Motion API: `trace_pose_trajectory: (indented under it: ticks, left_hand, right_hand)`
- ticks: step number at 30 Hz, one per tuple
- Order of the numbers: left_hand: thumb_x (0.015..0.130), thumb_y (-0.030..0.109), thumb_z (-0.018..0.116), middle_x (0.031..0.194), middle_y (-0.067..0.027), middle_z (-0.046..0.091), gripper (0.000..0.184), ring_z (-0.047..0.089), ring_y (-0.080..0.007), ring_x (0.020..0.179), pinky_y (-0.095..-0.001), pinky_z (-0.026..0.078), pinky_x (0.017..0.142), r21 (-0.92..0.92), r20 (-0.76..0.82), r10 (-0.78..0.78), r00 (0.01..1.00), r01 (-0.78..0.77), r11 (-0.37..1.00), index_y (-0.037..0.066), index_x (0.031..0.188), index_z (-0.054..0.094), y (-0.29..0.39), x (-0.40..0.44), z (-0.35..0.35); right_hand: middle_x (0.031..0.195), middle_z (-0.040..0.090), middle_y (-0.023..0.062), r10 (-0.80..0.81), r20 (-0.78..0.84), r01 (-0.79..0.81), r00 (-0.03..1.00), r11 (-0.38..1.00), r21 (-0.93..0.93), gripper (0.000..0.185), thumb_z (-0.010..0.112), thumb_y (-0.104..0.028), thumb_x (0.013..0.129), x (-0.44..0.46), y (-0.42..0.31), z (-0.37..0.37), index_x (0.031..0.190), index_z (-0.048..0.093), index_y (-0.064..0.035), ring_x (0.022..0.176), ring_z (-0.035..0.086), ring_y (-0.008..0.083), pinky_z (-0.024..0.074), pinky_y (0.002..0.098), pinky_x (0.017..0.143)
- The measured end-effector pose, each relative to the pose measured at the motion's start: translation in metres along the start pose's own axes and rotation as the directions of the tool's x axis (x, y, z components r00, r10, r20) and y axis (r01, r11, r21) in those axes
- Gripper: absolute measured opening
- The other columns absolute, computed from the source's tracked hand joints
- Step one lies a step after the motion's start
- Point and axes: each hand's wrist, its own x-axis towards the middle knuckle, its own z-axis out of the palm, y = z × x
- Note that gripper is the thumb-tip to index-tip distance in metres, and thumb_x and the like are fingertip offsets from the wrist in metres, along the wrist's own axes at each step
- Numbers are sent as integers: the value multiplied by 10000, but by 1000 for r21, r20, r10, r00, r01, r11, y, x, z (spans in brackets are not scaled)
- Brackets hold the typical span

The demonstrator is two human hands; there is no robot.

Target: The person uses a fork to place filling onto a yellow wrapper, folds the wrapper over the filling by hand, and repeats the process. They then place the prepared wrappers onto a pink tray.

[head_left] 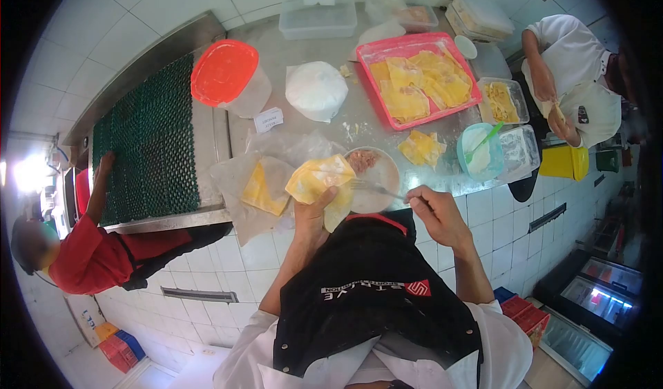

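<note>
My left hand (314, 213) holds a yellow dough sheet (319, 178), its thumb on the near edge. In my right hand (440, 216) is a metal fork (380, 190), its tines by the sheet's right edge. Just beyond the fork, a round dish (383, 175) holds a pinkish-brown filling (362, 160). Left of my left hand, another yellow sheet (262, 187) lies on clear plastic (231, 178). A small heap of yellow pieces (422, 149) rests on the metal counter (331, 137) right of the dish.
A pink tray (395, 120) of yellow sheets stands behind, near a light-blue bowl (476, 171) with a green spoon. A red-lidded tub (224, 73) and a white bag (315, 91) are back left. One person stands at each side.
</note>
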Motion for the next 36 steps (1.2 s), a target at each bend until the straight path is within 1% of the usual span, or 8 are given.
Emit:
trace_pose_trajectory:
  ticks: [6,8,12,18,21,26,32,36]
  left_hand:
    - [869,-70,695,1293,-108,605,596,625,-257,1191,-398,553,990,39,57,-1,998,-2,999,49,1407,468,-1,-1,6]
    - [867,-62,661,1303,-120,599,594,626,-269,1191,-409,554,992,14,89,-37,995,35,999,48,1414,458,-3,-3,5]
    - [844,-32,603,1330,-142,582,625,623,-297,1199,-434,555,996,-89,228,-115,967,138,986,52,1439,430,-8,3,-18]
    - [846,44,629,1345,-168,577,654,617,-335,1208,-479,550,1000,-55,113,-134,984,141,988,43,1463,410,-4,2,-16]
    - [855,8,600,1335,-169,582,631,617,-338,1209,-479,550,998,-47,48,-145,988,147,988,37,1458,415,-1,1,-23]
    - [826,56,580,1355,-187,576,644,611,-362,1218,-496,538,1010,-93,93,-178,980,187,978,19,1451,428,2,7,-43]
    - [742,118,564,1399,-215,560,739,591,-393,1255,-511,499,1068,-170,70,-167,983,177,969,-8,1457,429,12,7,-50]
    - [728,133,531,1418,-233,537,767,562,-418,1279,-538,470,1092,-220,80,-152,985,167,961,-23,1469,409,15,8,-54]
  right_hand:
    - [887,656,190,-118,-110,104,987,986,-128,254,637,-242,976,36,-18,39,1038,589,0,802,639,374,495,454,710]
    - [1001,656,183,-426,-292,380,857,903,-202,284,672,-233,930,63,-30,66,1025,561,10,974,600,403,465,501,833]
    - [964,648,179,-571,-249,446,783,793,-416,317,729,-186,830,85,-27,83,1024,576,12,1003,588,405,439,516,902]
    - [863,649,172,-221,-182,247,958,960,130,255,747,-130,833,95,-10,39,1012,589,-41,822,638,356,500,450,775]
    - [870,656,170,-245,-376,257,894,966,-20,218,733,-155,873,132,13,-17,987,592,-35,828,654,359,512,436,742]
    - [882,662,212,-210,-651,-150,729,879,-452,337,635,-334,981,169,49,-85,958,586,-1,900,633,464,497,517,785]
    - [875,666,270,-127,-394,-55,910,906,-419,302,515,-296,1036,109,74,-39,1035,605,-7,873,648,480,496,560,766]
    - [1040,703,218,-133,-230,61,964,953,-297,368,513,-217,1016,54,77,25,1374,569,-159,890,672,457,528,559,772]
